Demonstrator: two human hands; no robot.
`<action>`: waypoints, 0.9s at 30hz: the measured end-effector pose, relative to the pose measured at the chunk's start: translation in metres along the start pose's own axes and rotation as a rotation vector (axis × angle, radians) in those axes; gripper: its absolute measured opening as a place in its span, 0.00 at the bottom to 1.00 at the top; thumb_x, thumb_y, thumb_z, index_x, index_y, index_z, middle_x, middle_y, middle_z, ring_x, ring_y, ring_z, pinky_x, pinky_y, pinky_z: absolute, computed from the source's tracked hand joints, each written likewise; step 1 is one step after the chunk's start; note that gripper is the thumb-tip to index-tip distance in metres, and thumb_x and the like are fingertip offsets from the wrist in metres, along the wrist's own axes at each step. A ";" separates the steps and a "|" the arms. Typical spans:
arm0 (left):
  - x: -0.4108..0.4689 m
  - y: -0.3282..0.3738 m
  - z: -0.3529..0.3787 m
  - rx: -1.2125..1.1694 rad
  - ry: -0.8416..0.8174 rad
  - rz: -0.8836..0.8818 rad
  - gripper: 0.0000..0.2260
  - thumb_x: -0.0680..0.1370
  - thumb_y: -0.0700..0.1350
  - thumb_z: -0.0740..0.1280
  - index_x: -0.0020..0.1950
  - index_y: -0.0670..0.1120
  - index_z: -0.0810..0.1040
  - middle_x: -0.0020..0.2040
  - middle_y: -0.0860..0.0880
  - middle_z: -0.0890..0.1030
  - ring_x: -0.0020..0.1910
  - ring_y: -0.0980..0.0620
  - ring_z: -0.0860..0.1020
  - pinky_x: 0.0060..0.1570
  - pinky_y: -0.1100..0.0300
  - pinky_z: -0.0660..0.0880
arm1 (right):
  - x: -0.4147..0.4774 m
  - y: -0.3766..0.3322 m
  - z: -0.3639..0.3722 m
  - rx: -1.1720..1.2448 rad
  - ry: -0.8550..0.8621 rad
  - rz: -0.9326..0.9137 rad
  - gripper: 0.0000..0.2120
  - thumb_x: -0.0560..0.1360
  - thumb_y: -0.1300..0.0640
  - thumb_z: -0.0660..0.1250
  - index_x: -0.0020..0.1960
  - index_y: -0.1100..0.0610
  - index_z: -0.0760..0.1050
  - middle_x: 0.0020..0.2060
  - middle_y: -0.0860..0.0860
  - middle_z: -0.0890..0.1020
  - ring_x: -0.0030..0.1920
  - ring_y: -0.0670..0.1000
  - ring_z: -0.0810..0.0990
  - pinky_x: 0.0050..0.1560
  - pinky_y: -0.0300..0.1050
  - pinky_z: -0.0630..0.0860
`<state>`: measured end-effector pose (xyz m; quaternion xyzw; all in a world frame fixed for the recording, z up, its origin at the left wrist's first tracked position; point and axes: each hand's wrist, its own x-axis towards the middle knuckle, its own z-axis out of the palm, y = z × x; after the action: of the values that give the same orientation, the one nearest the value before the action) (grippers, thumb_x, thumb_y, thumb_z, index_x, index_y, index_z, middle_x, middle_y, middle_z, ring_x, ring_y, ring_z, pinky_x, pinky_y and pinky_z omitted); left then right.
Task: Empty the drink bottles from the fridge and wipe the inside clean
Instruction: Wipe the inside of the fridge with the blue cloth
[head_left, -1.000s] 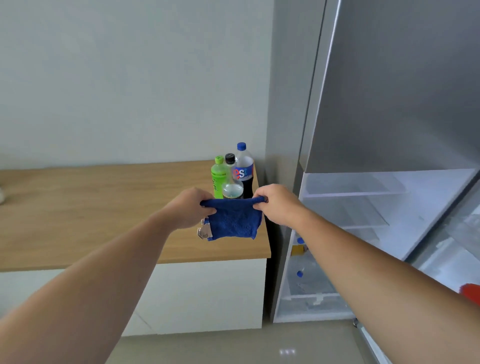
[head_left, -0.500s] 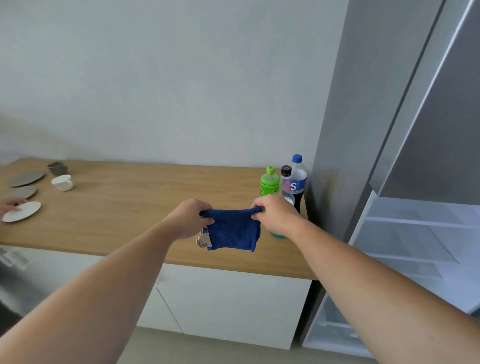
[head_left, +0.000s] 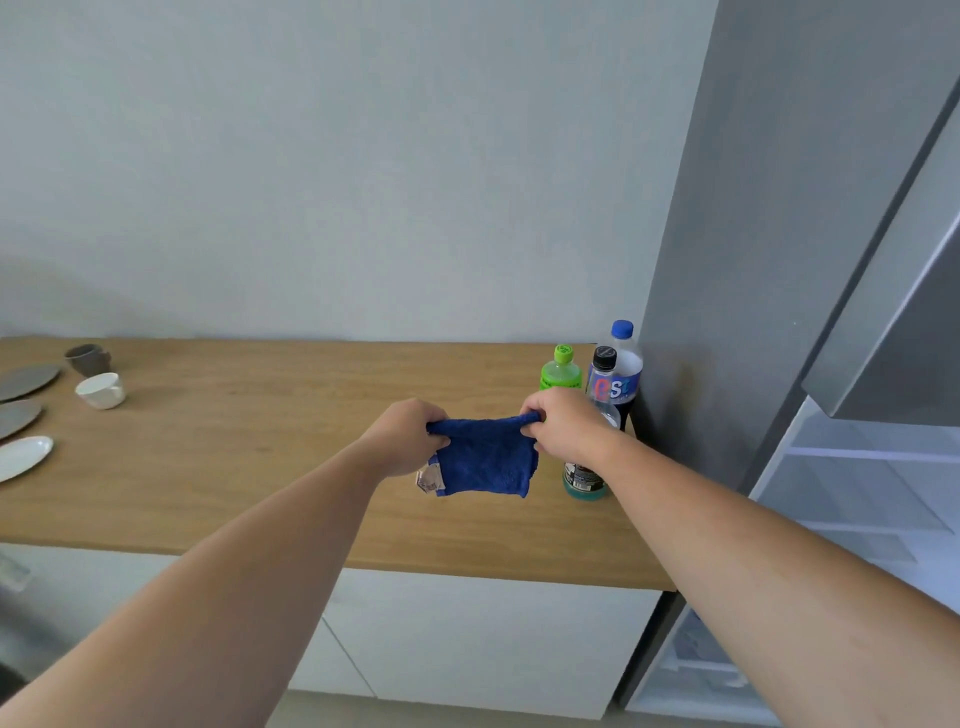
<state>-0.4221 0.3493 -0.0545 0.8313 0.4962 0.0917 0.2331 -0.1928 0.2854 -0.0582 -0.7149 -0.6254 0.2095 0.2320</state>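
A folded blue cloth (head_left: 485, 460) with a small white label hangs between my hands above the wooden counter (head_left: 270, 447). My left hand (head_left: 408, 436) pinches its left top corner and my right hand (head_left: 563, 423) pinches its right top corner. Behind my right hand three drink bottles stand at the counter's right end: a green one (head_left: 560, 370), a blue-capped cola bottle (head_left: 623, 366) and a black-capped clear bottle (head_left: 592, 470), partly hidden by my hand. The open fridge (head_left: 857, 493) is at the right, with white shelves showing.
At the counter's left end lie grey plates (head_left: 26, 382), a white plate (head_left: 21, 457), a white cup (head_left: 101, 391) and a grey cup (head_left: 88, 358). White cabinets (head_left: 467, 639) run below the counter. The grey fridge side wall (head_left: 727, 260) rises beside the bottles.
The view has swung left, away from the fridge interior toward the counter. Both hands keep holding the blue cloth stretched between them, now in front of the bottles.
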 end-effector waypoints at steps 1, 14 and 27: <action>0.006 -0.005 0.002 0.002 -0.008 0.003 0.09 0.76 0.40 0.64 0.38 0.50 0.79 0.34 0.52 0.79 0.32 0.53 0.74 0.30 0.60 0.67 | 0.006 0.001 0.004 0.000 0.006 0.007 0.05 0.75 0.61 0.67 0.42 0.53 0.80 0.37 0.49 0.82 0.42 0.52 0.83 0.43 0.49 0.80; 0.062 -0.050 0.025 -0.047 0.073 -0.027 0.13 0.72 0.38 0.60 0.39 0.54 0.80 0.33 0.53 0.81 0.31 0.51 0.79 0.25 0.62 0.70 | 0.051 0.015 0.057 0.057 0.097 0.071 0.08 0.75 0.61 0.66 0.41 0.51 0.80 0.36 0.48 0.81 0.37 0.49 0.77 0.34 0.42 0.71; 0.007 -0.119 0.119 0.186 -0.015 0.070 0.11 0.77 0.40 0.62 0.53 0.53 0.80 0.47 0.53 0.79 0.48 0.51 0.76 0.45 0.53 0.76 | 0.004 0.053 0.154 -0.128 -0.058 0.049 0.07 0.72 0.58 0.66 0.48 0.49 0.80 0.46 0.44 0.81 0.46 0.50 0.79 0.47 0.46 0.76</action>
<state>-0.4662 0.3676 -0.2163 0.8670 0.4713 0.0471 0.1551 -0.2409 0.2943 -0.2137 -0.7371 -0.6262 0.1955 0.1623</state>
